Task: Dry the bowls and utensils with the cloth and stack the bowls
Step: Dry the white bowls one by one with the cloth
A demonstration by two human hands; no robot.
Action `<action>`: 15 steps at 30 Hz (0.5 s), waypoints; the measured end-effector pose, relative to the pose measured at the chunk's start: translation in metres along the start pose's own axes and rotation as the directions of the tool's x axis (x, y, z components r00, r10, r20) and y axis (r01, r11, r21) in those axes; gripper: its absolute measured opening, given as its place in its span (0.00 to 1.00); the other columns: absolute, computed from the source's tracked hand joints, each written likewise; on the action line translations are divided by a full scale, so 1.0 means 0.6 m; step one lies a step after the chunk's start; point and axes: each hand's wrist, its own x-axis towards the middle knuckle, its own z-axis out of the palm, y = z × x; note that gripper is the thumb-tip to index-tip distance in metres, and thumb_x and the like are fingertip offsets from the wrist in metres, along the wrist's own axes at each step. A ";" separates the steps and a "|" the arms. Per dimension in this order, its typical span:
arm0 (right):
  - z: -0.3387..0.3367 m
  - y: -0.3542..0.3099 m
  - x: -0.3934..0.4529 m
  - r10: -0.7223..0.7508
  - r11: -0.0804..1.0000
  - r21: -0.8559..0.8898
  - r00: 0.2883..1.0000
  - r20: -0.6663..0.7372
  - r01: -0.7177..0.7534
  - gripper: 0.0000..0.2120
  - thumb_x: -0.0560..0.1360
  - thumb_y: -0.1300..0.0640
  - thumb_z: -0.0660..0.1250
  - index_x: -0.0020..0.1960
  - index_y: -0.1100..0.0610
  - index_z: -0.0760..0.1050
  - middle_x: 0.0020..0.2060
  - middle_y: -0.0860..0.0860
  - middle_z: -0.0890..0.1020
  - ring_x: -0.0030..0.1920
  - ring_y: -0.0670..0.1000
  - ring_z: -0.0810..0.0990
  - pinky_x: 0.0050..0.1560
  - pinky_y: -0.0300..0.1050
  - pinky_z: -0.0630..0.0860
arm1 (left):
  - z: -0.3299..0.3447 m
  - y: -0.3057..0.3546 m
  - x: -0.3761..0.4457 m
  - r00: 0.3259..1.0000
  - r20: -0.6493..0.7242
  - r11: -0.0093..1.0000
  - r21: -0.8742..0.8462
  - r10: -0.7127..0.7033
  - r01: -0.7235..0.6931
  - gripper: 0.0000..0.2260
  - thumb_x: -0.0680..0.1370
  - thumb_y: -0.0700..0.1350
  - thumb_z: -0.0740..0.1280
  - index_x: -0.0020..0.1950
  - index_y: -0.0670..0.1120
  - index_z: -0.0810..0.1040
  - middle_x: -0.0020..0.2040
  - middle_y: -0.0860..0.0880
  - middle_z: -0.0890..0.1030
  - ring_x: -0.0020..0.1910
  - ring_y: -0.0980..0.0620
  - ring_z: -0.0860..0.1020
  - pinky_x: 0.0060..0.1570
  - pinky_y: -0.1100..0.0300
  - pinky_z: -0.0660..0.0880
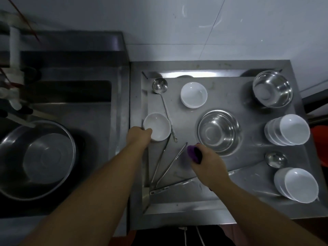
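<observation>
My left hand (139,136) grips the near rim of a white bowl (158,126) at the left of the steel tray (230,167), thumb inside the rim. My right hand (207,164) holds a bunched purple cloth (193,153) just above the tray, near a steel bowl (219,131). A second single white bowl (193,94) sits further back. Two stacks of white bowls lean at the right, one at mid height (288,130), one near the front (298,185). A ladle (160,86) lies behind the gripped bowl. Several long steel utensils (166,167) fan out between my arms.
Another steel bowl (273,88) stands at the tray's back right. A small ladle head (276,159) lies between the two stacks. To the left is a sink (71,103) holding a large steel basin (37,160). A tiled wall (195,23) rises behind.
</observation>
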 end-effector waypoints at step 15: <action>-0.141 -0.070 -0.072 -0.182 0.874 0.432 0.974 -0.137 0.224 0.11 0.77 0.38 0.66 0.57 0.37 0.71 0.41 0.44 0.84 0.42 0.47 0.84 0.46 0.53 0.83 | -0.043 -0.010 -0.258 0.974 0.229 0.768 -0.623 0.000 0.146 0.08 0.79 0.43 0.71 0.56 0.40 0.81 0.45 0.42 0.89 0.48 0.43 0.87 0.51 0.44 0.86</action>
